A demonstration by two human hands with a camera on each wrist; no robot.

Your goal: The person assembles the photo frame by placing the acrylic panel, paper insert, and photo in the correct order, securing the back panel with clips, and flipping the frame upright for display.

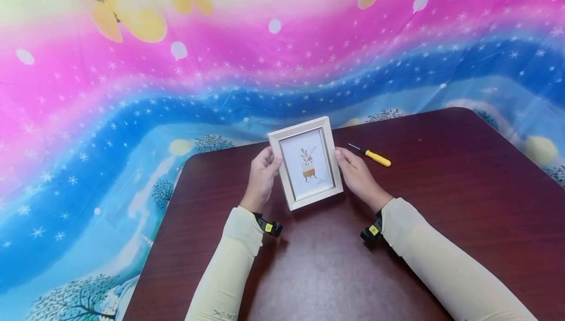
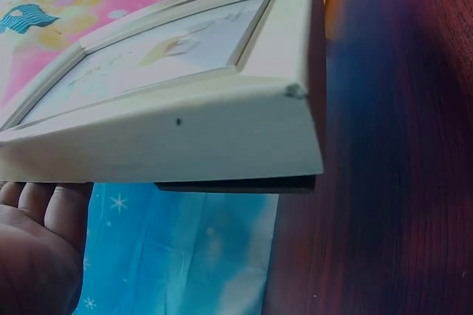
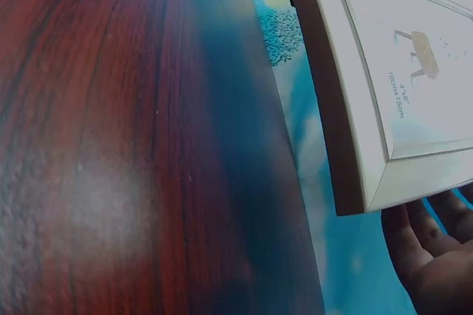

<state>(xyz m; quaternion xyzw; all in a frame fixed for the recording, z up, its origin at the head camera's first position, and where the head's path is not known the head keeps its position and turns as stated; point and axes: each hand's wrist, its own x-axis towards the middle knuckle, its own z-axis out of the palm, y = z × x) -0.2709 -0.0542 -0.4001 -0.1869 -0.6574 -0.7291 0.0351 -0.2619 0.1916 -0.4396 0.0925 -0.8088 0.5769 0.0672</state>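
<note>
A cream picture frame (image 1: 306,162) is held up above the table, its front facing me and tilted slightly to one side. Behind its glazing sits a print (image 1: 305,165) of a potted plant on a legged stand. My left hand (image 1: 261,178) grips the left edge, thumb on the front and fingers behind. At the opposite edge my right hand (image 1: 359,178) holds the frame, thumb along the side. In the left wrist view, the left palm (image 2: 37,256) lies beneath the frame's side. The right wrist view shows "4x6" size text on the print and the right fingers (image 3: 414,241) behind the frame.
A screwdriver (image 1: 375,157) with a yellow and black handle lies on the dark red wooden table (image 1: 468,203), just right of my right hand. Behind the table hangs a colourful cloth (image 1: 247,46) with snowflakes and cartoon figures. Black straps with cameras (image 1: 268,226) circle both wrists.
</note>
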